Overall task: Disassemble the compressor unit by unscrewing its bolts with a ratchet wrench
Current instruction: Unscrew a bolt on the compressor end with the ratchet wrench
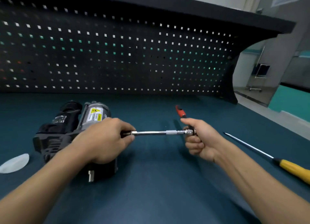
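The compressor unit (67, 128), black housing with a silver motor carrying a yellow label, lies on the teal bench at the left. My left hand (104, 139) is over its right side and pinches the dark socket end of a long chrome extension bar (159, 132). The bar runs horizontally to the ratchet wrench head, which my right hand (199, 139) grips. The wrench's red and black handle (180, 112) sticks up and away behind that hand. The bolt itself is hidden under my left hand.
A yellow-handled screwdriver (261, 155) lies on the bench at the right. A translucent white disc (15, 163) sits at the left edge. A black pegboard (117, 56) stands along the back. The bench's right edge (275, 119) drops off to the floor.
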A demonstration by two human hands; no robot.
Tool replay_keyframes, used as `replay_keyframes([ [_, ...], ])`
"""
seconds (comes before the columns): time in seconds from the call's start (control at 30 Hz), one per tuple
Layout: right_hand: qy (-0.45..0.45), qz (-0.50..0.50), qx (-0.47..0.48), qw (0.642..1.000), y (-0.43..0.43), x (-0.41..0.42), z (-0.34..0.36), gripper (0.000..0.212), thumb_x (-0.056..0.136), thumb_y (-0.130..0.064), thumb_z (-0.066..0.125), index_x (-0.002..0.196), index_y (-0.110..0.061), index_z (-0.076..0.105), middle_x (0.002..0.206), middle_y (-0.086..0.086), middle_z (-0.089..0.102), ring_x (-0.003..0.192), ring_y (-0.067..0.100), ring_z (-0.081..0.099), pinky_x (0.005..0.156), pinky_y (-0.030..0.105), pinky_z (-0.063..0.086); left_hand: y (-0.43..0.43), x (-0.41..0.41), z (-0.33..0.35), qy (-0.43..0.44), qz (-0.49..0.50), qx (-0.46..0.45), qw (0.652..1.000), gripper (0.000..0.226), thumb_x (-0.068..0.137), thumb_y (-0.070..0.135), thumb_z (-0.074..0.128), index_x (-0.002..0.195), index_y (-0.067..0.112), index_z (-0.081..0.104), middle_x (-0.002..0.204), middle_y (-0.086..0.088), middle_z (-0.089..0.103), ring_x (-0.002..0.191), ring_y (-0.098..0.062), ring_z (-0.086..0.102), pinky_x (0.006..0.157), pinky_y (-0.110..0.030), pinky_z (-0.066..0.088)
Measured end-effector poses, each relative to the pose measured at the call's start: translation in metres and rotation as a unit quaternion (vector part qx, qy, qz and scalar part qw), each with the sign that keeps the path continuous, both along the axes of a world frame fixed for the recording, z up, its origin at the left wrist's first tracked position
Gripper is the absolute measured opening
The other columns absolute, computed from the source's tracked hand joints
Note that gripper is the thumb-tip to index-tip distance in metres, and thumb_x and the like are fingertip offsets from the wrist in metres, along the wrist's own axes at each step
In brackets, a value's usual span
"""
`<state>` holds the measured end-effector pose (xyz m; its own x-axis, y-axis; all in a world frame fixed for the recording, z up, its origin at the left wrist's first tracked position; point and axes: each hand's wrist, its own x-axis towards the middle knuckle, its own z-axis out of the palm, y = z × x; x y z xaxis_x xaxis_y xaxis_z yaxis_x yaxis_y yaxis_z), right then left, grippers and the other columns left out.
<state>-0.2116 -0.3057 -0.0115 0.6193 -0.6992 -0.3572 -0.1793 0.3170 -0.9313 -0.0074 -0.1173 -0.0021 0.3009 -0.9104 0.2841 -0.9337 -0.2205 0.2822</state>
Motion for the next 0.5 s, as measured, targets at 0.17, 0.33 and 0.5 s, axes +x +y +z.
replay_keyframes([
  [0.17,-0.023,-0.012,-0.058,0.998,0.004,0.000,-0.016,0.042,0.098,-0.037,0.056,0.064,-0.023,0.037,0.042,-0.004,0.025,0.032,0.010,0.019,0.036,0.019,0.014,0.001,-0.002,0.002,-0.001,0.005,0.003,1.000,0.015,0.093,0.049,0.054,0.099,0.042,0.066,0.079,0.024,0.066,0.078,0.000,0.059,0.072,-0.026,0.050],
  [0.33,-0.085,-0.026,-0.184,0.979,0.001,0.001,-0.022,0.043,0.097,-0.030,0.064,0.067,-0.021,0.035,0.048,-0.007,0.031,0.039,0.011,0.024,0.037,0.020,0.020,0.000,0.001,0.000,-0.021,-0.001,0.013,1.000,0.025,0.095,0.056,0.045,0.102,0.041,0.065,0.083,0.024,0.065,0.083,0.002,0.058,0.072,-0.024,0.046],
  [0.5,-0.115,-0.029,-0.314,0.942,-0.004,-0.001,-0.026,0.047,0.095,-0.026,0.069,0.057,-0.025,0.042,0.050,-0.006,0.034,0.045,0.015,0.027,0.042,0.024,0.026,-0.002,0.003,0.001,-0.029,-0.004,0.029,0.999,0.026,0.097,0.054,0.042,0.097,0.039,0.063,0.077,0.018,0.064,0.076,0.001,0.057,0.066,-0.021,0.043],
])
